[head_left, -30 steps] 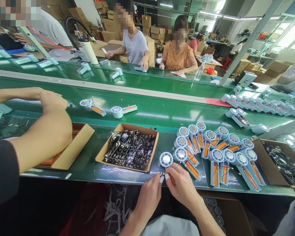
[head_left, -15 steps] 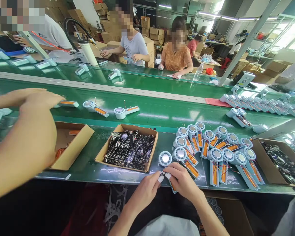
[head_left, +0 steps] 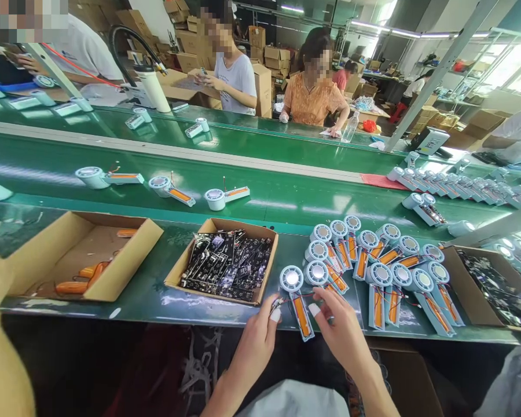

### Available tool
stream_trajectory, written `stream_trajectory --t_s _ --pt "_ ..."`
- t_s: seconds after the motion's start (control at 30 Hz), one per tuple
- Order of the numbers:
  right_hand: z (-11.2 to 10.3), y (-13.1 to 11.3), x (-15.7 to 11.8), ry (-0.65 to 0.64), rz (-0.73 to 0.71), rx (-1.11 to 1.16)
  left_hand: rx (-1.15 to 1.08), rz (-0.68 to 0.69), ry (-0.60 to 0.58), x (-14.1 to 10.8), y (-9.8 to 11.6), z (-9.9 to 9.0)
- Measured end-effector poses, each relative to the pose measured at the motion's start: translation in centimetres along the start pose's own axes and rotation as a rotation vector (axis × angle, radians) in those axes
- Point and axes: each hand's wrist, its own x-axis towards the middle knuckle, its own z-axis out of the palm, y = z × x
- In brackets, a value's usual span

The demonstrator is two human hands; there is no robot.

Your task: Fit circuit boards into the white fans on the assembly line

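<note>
My left hand [head_left: 263, 327] pinches a small connector with thin wires [head_left: 278, 303], just left of a light-blue fan unit [head_left: 292, 279]. That unit lies at the bench's front edge, its handle holding an orange battery [head_left: 301, 317] and pointing toward me. To the right of the handle, my right hand [head_left: 335, 318] has its thumb and fingers apart, with a thin red wire near them. A group of similar fan units [head_left: 380, 274] with orange batteries lies right of and behind my hands.
A box of black circuit boards [head_left: 228, 266] stands left of centre, beside a box with orange batteries [head_left: 130, 260]. More boards fill a box [head_left: 477, 295] at right. A co-worker's arm [head_left: 4, 347] is at far left. Fan units sit on the green conveyor [head_left: 286, 202].
My hands have moved apart, the right one opening and shifting right, uncovering the handle and battery. The neighbouring arm has drawn back left, revealing the battery box and another fan unit.
</note>
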Motion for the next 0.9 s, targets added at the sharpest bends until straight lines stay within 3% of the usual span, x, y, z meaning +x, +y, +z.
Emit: stream_trajectory --t_s 0.13,0.27,0.37,0.43,0.53,0.6,0.77,0.9 --pt "0.5 0.1 0.1 -0.029 -0.014 -0.05 0.008 0.125 0.053 -0.2 -0.2 0.2" --pt "1.6 -0.7 1.2 0.108 -0.036 0.036 0.172 0.155 -0.017 -0.3 -0.1 0.1" --pt "2.9 -1.7 1.9 0.167 0.002 0.235 0.346 0.087 -0.108 -0.4 0.1 -0.2" --pt "3.9 -2.3 2.2 0.138 0.108 0.451 0.389 0.096 -0.143 -0.5 0.2 -0.4" --pt "4.8 -2.7 2.6 0.03 0.27 0.77 0.324 0.17 -0.111 -0.6 0.3 -0.6" --pt "4.8 -2.6 2.7 -0.041 0.306 0.847 0.207 0.222 -0.042 -0.6 0.4 -0.7" --pt "3.8 -2.3 2.4 -0.082 0.145 0.616 -0.04 0.168 0.097 -0.8 1.3 -0.7" --pt "3.3 -2.7 2.1 -0.075 -0.035 0.429 -0.142 0.021 0.088 -0.8 2.1 -0.7"
